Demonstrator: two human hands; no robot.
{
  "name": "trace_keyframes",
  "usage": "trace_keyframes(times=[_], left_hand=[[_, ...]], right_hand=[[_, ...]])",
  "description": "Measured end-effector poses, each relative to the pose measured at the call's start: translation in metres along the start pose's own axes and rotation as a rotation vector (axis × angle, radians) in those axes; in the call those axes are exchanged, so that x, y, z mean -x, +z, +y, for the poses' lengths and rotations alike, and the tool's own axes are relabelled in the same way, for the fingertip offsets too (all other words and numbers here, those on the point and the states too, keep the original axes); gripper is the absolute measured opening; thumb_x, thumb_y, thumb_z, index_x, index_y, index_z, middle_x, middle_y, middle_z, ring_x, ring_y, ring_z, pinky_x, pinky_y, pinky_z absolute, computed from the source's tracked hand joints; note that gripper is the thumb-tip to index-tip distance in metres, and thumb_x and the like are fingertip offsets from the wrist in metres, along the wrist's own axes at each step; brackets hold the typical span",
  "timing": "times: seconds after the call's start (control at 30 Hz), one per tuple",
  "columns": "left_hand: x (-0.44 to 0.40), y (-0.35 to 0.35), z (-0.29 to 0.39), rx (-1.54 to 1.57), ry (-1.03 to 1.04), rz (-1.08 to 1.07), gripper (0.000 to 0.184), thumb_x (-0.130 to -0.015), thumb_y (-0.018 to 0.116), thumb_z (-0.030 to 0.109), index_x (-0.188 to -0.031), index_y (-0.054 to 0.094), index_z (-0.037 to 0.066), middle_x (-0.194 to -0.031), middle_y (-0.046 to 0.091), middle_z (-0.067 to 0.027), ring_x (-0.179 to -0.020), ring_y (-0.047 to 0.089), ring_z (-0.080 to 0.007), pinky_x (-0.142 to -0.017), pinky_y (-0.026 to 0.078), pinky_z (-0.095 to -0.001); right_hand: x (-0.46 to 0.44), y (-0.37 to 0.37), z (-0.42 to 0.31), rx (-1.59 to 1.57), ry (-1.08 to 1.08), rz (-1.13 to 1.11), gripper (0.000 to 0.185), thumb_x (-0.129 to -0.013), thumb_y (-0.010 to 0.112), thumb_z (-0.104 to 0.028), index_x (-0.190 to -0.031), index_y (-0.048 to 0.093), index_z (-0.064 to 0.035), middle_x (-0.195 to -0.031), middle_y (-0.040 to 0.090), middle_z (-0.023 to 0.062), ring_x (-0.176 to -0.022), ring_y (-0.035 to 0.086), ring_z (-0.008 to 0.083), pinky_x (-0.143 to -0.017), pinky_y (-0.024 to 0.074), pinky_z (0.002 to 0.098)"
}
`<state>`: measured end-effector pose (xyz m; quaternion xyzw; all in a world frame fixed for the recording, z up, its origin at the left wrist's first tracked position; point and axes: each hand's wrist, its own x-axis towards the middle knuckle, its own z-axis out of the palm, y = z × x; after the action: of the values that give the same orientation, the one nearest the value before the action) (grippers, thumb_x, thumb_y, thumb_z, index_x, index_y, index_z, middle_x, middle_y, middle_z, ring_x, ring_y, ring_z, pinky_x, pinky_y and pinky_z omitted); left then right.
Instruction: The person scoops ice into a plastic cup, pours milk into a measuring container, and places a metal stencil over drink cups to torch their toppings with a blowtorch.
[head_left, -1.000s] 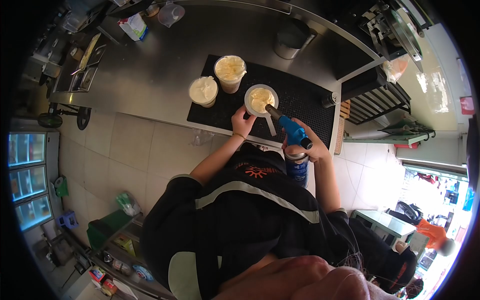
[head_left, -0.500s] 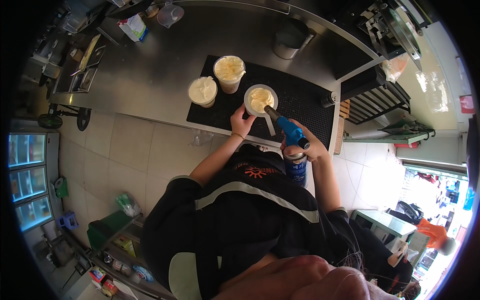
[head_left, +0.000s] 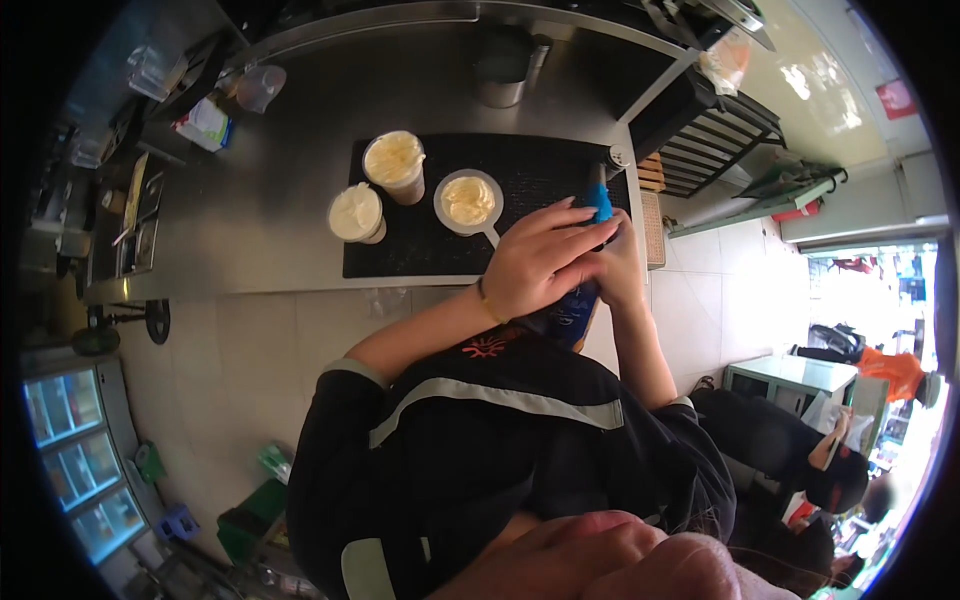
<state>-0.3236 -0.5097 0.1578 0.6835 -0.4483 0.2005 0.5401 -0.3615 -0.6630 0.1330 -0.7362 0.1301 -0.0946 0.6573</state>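
My right hand [head_left: 622, 268] is wrapped round a blowtorch [head_left: 599, 203] with a blue head and a dark blue gas can, its nozzle aimed away from me. My left hand [head_left: 540, 262] reaches across and grips the back of the torch head; the exact spot is hidden by the fingers. Left of the torch, a white ring with a handle [head_left: 492, 236] surrounds a pale, creamy topping [head_left: 468, 201]. Beside it stand a tall cream-topped cup [head_left: 396, 165] and another cream-topped cup [head_left: 357, 213].
The black mat [head_left: 430, 262] lies on a steel counter [head_left: 270, 215]. A metal pitcher [head_left: 502, 75] stands at the back, and a small shaker [head_left: 616, 160] near the mat's right corner. A carton [head_left: 205, 125] and clear jug [head_left: 262, 88] are back left. Another person [head_left: 790, 440] is behind on the right.
My left hand has left the ringed cup and moved right onto the torch. The torch has swung away from the topping and now points toward the back of the counter.
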Motion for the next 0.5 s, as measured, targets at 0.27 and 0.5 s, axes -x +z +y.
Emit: trace_keyframes(times=[0.27, 0.5], left_hand=[[-0.015, 0.018, -0.052, 0.351, 0.167, -0.388, 0.023, -0.08, 0.068, -0.002, -0.092, 0.05, 0.005, -0.106, 0.068, -0.0099, -0.099, 0.065, -0.0246, -0.112, 0.032, -0.0453], [-0.031, 0.031, -0.048, 0.362, 0.244, -0.444, 0.037, -0.077, 0.074, 0.001, -0.081, 0.038, 0.006, -0.101, 0.07, -0.0113, -0.097, 0.067, -0.0259, -0.11, 0.034, -0.0482]], right_hand=[[0.008, -0.013, 0.034, -0.228, 0.198, -0.04, 0.055, -0.068, 0.079, -0.006, -0.112, 0.046, -0.0002, -0.101, 0.058, 0.0093, -0.09, 0.058, 0.0149, -0.075, 0.0503, 0.0289], [0.013, -0.023, 0.034, -0.23, 0.195, -0.007, 0.054, -0.072, 0.074, -0.002, -0.118, 0.046, 0.0002, -0.104, 0.058, 0.01, -0.094, 0.06, 0.0167, -0.077, 0.0515, 0.0298]])
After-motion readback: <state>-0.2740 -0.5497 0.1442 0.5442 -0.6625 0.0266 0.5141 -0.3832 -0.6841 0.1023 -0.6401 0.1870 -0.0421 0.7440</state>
